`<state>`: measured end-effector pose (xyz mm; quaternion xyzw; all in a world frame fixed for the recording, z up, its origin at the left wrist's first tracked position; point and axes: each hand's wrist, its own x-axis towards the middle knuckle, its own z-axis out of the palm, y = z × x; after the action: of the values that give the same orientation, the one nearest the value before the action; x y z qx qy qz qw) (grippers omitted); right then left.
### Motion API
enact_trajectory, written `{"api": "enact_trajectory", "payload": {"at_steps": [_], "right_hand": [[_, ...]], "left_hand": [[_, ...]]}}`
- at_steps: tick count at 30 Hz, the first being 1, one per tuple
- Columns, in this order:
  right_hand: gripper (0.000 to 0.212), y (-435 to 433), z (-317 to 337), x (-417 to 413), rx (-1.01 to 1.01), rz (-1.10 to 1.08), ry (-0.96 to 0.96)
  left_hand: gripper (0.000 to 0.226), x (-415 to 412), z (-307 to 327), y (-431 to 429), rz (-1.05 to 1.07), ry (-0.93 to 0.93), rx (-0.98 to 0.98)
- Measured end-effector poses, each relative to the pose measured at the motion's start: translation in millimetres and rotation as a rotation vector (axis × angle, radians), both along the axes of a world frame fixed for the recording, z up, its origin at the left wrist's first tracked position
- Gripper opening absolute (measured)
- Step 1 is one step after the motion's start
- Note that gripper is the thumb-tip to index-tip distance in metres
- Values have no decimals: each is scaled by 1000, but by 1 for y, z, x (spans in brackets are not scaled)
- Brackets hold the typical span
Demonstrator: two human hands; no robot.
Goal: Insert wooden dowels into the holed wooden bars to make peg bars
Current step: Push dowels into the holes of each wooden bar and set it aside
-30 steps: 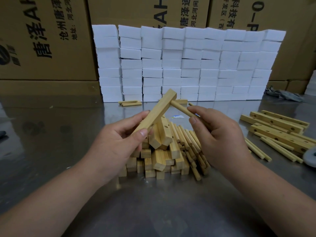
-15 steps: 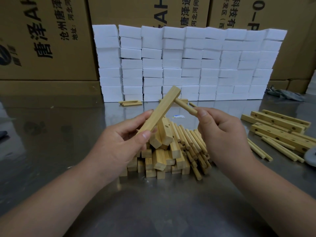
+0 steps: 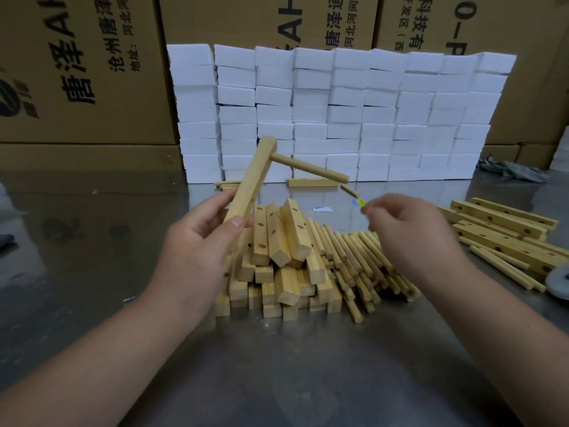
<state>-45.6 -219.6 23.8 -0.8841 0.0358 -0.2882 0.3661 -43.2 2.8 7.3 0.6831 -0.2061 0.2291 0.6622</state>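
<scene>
Released by the right hand (image 3: pixel 406 231) (loosely curled, empty), the dowel (image 3: pixel 311 168) juts from the bar (image 3: pixel 253 180) the left hand (image 3: pixel 197 241) grips.

Pegged bar (image 3: pixel 251 180) in left hand (image 3: pixel 197 243)

Dim, soft glare, edge distortion

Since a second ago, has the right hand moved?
Yes. The right hand released the inserted dowel and dropped away down-right, toward the loose dowels.
</scene>
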Motion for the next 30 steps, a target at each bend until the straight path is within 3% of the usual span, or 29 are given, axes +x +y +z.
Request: {"api": "enact_trajectory", "payload": {"at_steps": [2, 5, 15, 24, 30], "right_hand": [[21, -5, -2, 5, -305, -63, 248], [21, -5, -6, 8, -439, -45, 406], [24, -4, -8, 8, -615, -4, 363], [33, -2, 1, -2, -684, 134, 442], [33, 0, 2, -5, -736, 103, 462]], "left_hand": [[37, 0, 0, 0, 17, -7, -14], [37, 3, -3, -2, 24, 8, -10], [33, 10, -9, -5, 94, 26, -37], [30, 21, -15, -6, 139, 61, -66], [29, 25, -18, -7, 165, 77, -73]]}}
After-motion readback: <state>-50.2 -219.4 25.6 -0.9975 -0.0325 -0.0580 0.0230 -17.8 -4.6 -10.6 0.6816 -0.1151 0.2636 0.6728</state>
